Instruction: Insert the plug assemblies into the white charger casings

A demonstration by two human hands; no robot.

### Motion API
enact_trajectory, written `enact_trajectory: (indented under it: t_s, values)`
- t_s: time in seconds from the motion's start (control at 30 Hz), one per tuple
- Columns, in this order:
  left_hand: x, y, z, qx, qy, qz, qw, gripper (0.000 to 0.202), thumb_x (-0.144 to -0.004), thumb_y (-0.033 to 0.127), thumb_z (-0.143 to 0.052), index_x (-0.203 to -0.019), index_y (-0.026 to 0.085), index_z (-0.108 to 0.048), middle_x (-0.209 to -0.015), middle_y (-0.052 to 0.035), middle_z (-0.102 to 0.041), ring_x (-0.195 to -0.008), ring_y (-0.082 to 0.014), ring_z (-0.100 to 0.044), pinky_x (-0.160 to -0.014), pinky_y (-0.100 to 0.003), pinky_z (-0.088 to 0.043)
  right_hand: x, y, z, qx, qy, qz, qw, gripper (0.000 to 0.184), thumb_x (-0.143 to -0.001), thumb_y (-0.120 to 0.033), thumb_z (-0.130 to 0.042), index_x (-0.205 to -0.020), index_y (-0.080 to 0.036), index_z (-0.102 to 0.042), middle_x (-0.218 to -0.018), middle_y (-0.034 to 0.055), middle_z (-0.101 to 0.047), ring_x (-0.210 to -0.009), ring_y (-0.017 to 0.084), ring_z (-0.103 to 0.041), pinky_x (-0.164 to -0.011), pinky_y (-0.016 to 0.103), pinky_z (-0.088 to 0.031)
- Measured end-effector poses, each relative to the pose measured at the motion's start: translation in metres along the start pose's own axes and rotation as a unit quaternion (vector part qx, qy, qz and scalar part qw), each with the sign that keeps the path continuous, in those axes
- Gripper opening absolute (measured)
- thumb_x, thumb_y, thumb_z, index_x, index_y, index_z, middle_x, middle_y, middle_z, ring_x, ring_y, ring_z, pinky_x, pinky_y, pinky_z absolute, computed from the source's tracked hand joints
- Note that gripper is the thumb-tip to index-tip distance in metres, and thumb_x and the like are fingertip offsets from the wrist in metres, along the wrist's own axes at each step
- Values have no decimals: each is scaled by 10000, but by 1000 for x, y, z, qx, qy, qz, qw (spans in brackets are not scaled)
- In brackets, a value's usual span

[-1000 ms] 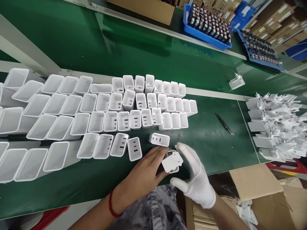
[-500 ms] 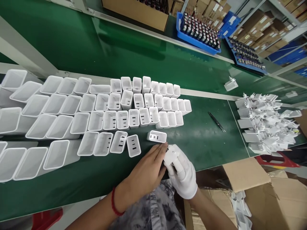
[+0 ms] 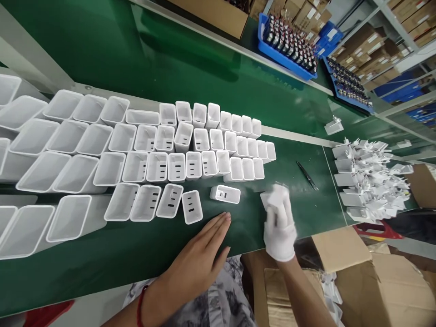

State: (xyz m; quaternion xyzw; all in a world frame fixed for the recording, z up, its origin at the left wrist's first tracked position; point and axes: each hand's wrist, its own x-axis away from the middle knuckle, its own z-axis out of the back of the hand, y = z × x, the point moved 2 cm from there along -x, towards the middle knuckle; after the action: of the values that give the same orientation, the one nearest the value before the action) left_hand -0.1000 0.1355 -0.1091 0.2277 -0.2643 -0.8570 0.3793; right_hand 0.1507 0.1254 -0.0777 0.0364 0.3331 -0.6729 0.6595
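My bare left hand [image 3: 199, 252] rests on the green tabletop with its fingers stretched out, holding nothing. Just beyond its fingertips a small white plastic case [image 3: 225, 194] with slots inside lies apart from the rows. My right hand [image 3: 281, 227], in a white glove, is closed around a flat-sided white plastic part [image 3: 267, 198], somewhat blurred by motion. Several open-topped white cases [image 3: 176, 167] stand in rows to the left. A slotted white case [image 3: 192, 207] is nearest the left hand on that side.
Black tweezers [image 3: 307, 175] lie right of the gloved hand. Farther right is a pile of white plastic parts [image 3: 354, 200]. A single white part [image 3: 334, 126] sits behind it. Blue trays [image 3: 286, 56] stand on the back shelf; an open cardboard box [image 3: 384, 290] is below the table edge.
My right hand has moved right, carrying the white plastic part away from the left hand. My left hand has let go of the part and lowered flat onto the table.
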Motion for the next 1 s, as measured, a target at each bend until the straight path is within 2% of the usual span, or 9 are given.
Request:
enact_trajectory:
  t_s: [0.07, 0.17, 0.27, 0.37, 0.43, 0.53, 0.73, 0.9, 1.0]
  values:
    - [2, 2, 2, 4, 10, -7, 1000, 549, -1013, 293, -407, -1510, 99, -280, -1546, -10, -313, -1443, -107, -277, -1112, -202, -387, 3, 5, -18, 77, -50, 67, 994, 787, -849, -38, -604, -1542, -295, -333, -1480, 102, -397, -1282, 265, -503, -976, 352, -521]
    - [7, 9, 14, 24, 18, -38, 999, 530, -992, 222, -449, -1489, 85, -326, -1550, -16, -306, -1448, -129, -268, -1138, -243, -384, 2, 9, -22, 112, -71, 81, 988, 757, -858, -50, -613, -1528, -286, -350, -1464, 120, -414, -1216, 233, -563, -863, 273, -562]
    - [10, 15, 28, 16, -8, -97, 995, 462, -954, 140, -426, -1410, 183, -490, -1495, 93, -379, -1408, -110, -328, -1102, -239, -428, -5, 9, -4, -76, -2, -16, 997, 579, -875, -70, -605, -1410, -276, -524, -1385, 96, -510, -1206, 237, -571, -967, 381, -542]
    - [8, 18, 26, -94, 14, -134, 987, 402, -942, 263, -480, -1313, 175, -608, -1455, -8, -455, -1367, -262, -392, -1060, -405, -444, -11, 17, 7, -244, 80, -164, 952, 318, -929, -174, -582, -1237, -193, -662, -1265, 107, -594, -1178, 253, -586, -1034, 487, -488]
    - [5, 23, 15, -142, 31, -132, 980, 457, -948, 360, -516, -1332, 123, -589, -1486, -136, -399, -1369, -376, -357, -1053, -520, -378, -15, 24, 1, -283, 41, -253, 924, 309, -950, -282, -582, -1233, -188, -665, -1295, 93, -580, -1217, 238, -560, -1098, 455, -440]
    - [5, 38, -3, -87, -32, -132, 987, 482, -959, 423, -505, -1360, 162, -568, -1515, -111, -364, -1429, -345, -263, -1108, -461, -347, -20, 30, -19, -360, -75, -327, 871, 428, -940, -388, -602, -1334, -223, -606, -1340, 69, -554, -1275, 232, -511, -1160, 442, -359]
    - [4, 52, -5, 114, -151, 9, 982, 648, -918, 619, -469, -1416, 210, -532, -1376, -117, -520, -1370, -314, -380, -1106, -411, -397, -22, 26, -36, -474, -91, -436, 760, 508, -835, -434, -720, -1286, -212, -644, -1280, 78, -595, -1208, 265, -560, -1151, 482, -342]
    - [5, 43, 7, 209, -226, 92, 947, 595, -905, 603, -486, -1372, 247, -580, -1304, -98, -581, -1312, -282, -465, -1080, -351, -431, -19, 31, -38, -458, -78, -391, 795, 446, -898, -391, -661, -1309, -222, -622, -1335, 62, -560, -1310, 213, -480, -1199, 399, -297]
    - [17, 36, 10, 270, -319, 157, 895, 467, -919, 522, -471, -1317, 328, -620, -1309, -30, -588, -1265, -239, -524, -1056, -309, -454, -20, 37, -32, -515, -57, -352, 779, 509, -941, -439, -591, -1377, -187, -522, -1391, 95, -508, -1314, 217, -476, -1180, 426, -331]
